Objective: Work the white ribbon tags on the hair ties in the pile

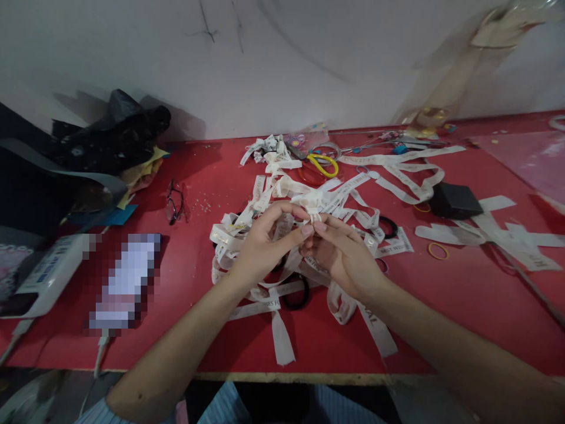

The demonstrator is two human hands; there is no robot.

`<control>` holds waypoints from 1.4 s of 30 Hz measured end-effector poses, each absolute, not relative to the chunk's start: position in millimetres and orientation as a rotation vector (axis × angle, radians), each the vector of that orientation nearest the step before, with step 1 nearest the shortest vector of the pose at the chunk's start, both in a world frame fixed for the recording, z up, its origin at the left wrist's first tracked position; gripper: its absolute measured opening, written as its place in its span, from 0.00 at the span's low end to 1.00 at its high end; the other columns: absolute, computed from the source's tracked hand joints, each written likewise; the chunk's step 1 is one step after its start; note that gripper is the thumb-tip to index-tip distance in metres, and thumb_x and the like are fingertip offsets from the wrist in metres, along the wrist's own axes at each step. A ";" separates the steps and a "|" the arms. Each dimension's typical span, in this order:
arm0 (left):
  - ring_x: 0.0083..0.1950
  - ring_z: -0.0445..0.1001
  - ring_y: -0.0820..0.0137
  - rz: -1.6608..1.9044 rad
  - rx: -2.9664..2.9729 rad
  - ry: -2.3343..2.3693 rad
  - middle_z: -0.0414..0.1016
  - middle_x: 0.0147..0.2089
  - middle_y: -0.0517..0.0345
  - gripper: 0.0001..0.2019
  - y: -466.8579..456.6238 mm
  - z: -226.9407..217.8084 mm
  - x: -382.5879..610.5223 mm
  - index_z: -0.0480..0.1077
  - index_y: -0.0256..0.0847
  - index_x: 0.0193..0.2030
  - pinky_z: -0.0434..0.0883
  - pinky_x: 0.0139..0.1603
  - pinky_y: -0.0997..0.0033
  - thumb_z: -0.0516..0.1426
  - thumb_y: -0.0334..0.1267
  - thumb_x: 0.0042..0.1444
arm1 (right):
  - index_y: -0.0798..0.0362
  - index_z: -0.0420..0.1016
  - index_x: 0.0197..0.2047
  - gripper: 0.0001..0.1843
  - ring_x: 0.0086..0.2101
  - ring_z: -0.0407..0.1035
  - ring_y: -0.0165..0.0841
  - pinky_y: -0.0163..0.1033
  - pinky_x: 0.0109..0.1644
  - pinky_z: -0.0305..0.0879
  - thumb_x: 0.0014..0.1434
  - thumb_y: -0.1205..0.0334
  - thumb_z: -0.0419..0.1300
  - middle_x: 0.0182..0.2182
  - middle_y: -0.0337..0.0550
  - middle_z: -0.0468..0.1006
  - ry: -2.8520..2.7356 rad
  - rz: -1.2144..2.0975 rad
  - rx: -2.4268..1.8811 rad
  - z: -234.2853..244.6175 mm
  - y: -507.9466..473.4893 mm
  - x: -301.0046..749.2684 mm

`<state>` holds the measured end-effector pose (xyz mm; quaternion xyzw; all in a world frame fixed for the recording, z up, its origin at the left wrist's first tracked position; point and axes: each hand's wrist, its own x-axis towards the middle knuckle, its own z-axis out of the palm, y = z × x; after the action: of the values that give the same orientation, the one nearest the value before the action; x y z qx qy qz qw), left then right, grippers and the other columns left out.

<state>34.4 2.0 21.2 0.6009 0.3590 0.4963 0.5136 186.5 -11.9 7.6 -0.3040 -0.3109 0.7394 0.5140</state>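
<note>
Both hands meet over the middle of the red table. My left hand [276, 232] pinches a small gathered piece of white ribbon [313, 203] between thumb and forefinger. From the other side my right hand [338, 250] grips the same piece, its thumb close to the left thumb. Folded loops of the ribbon stick up above the fingertips. Beneath and around the hands lies a tangle of white printed ribbon strips [282, 347], some lettered in dark print. A black hair band [296, 292] rests among them below the left hand.
Yellow-handled scissors [324, 165] lie behind the ribbons. At the right are a black box [455, 201] and a yellow elastic band [438, 251]. Eyeglasses [175, 202], a plugged-in phone [126, 280] and a white device [53, 274] occupy the left. A black bag [106, 129] stands behind them.
</note>
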 end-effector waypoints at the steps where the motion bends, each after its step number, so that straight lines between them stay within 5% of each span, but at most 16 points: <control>1: 0.43 0.70 0.70 1.193 1.439 0.862 0.71 0.41 0.58 0.08 1.8 21.4 34.4 0.70 0.42 0.40 0.68 0.47 0.69 0.62 0.39 0.56 | 0.51 0.74 0.31 0.08 0.29 0.68 0.27 0.34 0.37 0.67 0.56 0.58 0.67 0.26 0.35 0.73 -0.747 1.774 -0.731 7.6 -12.1 186.5; 13: 0.31 0.72 0.74 1.135 1.277 0.750 0.69 0.35 0.60 0.08 0.3 24.8 36.2 0.69 0.41 0.40 0.74 0.34 0.70 0.62 0.38 0.57 | 0.51 0.75 0.30 0.10 0.29 0.69 0.30 0.38 0.36 0.67 0.58 0.54 0.64 0.25 0.37 0.73 -0.789 1.771 -0.756 8.8 -11.3 186.2; 42: 0.30 0.73 0.74 1.115 1.260 0.744 0.70 0.32 0.61 0.07 0.4 25.6 37.1 0.69 0.39 0.40 0.74 0.34 0.71 0.62 0.37 0.57 | 0.51 0.73 0.30 0.10 0.29 0.68 0.30 0.37 0.34 0.66 0.57 0.54 0.64 0.25 0.37 0.71 -0.761 1.802 -0.763 9.0 -12.1 184.3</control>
<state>37.1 0.4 25.6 0.5448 0.3218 0.4823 0.6058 184.3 -12.1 9.0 -0.3151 -0.3144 0.7443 0.4979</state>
